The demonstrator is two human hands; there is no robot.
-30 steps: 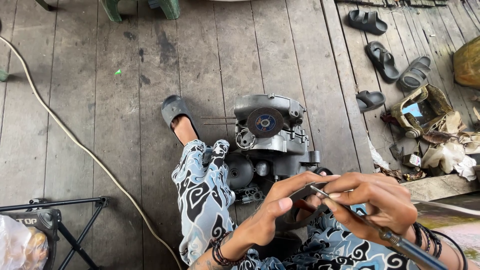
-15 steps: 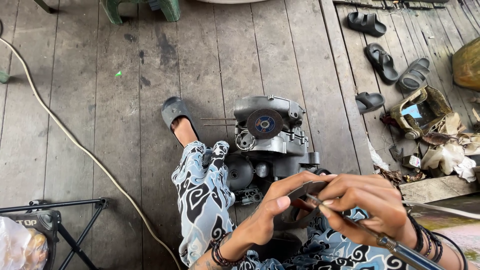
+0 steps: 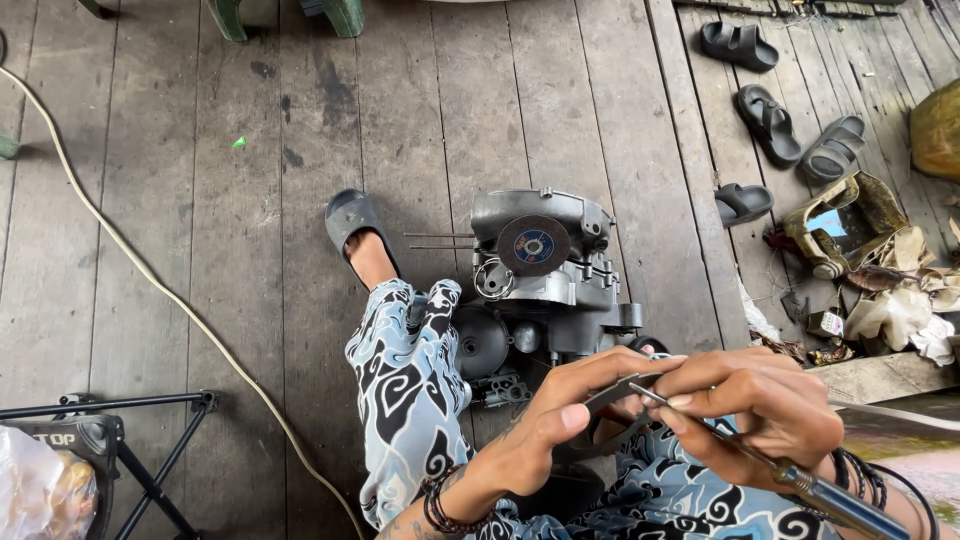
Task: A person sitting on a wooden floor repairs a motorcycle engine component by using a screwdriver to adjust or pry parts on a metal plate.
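Grey, weathered planks formed the floor (image 3: 200, 250) on which the person sat, legs in blue-and-white patterned trousers (image 3: 405, 390), one foot in a dark sandal (image 3: 352, 218). Between the legs lay a grey engine casing (image 3: 555, 275), with a round dark cutting disc (image 3: 533, 245) resting on top of it and a small metal ring (image 3: 493, 280) just beside the disc.

Left hand (image 3: 545, 425) was closed around a small dark flat part (image 3: 612, 398), thumb and fingers pinching its edge; the part was held just above the lap, close in front of the casing. Right hand (image 3: 765, 410) gripped a slim metal tool (image 3: 760, 455) with a dark handle, fingers clenched on the shaft, its tip laid against the dark part. Whether the tip entered the part could not be told.

Dark bracelets sat on both wrists. A pale cable (image 3: 150, 280) ran across the boards at the left, past a black folding stand (image 3: 130, 440). Several dark sandals (image 3: 770, 120) lay well apart at the upper right, near a heap of scrap and rags (image 3: 880, 270).
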